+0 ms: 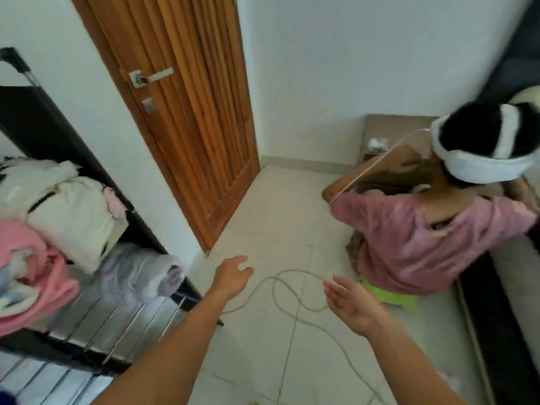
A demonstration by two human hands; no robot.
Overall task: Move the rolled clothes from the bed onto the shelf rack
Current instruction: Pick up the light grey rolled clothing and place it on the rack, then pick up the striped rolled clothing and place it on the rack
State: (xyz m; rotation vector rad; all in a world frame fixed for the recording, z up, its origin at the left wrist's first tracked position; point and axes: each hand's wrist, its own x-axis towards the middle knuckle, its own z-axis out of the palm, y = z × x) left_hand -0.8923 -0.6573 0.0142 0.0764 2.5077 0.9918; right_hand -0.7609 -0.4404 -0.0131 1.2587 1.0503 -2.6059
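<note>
The shelf rack (122, 325) with metal slats stands at the left. On it lie a grey rolled cloth (140, 273), a white bundle (67, 211) and a pink bundle (32, 264). My left hand (232, 276) hovers over the floor just right of the rack, fingers apart, holding nothing. My right hand (352, 302) is out in front with its palm open and empty. The bed's edge (508, 287) runs along the far right; no rolled clothes on it show in this view.
A second person in a pink shirt (423, 238) crouches on a green stool (391, 296) by the bed. A grey cable (292, 296) loops across the tiled floor. A wooden door (187, 112) stands shut behind the rack.
</note>
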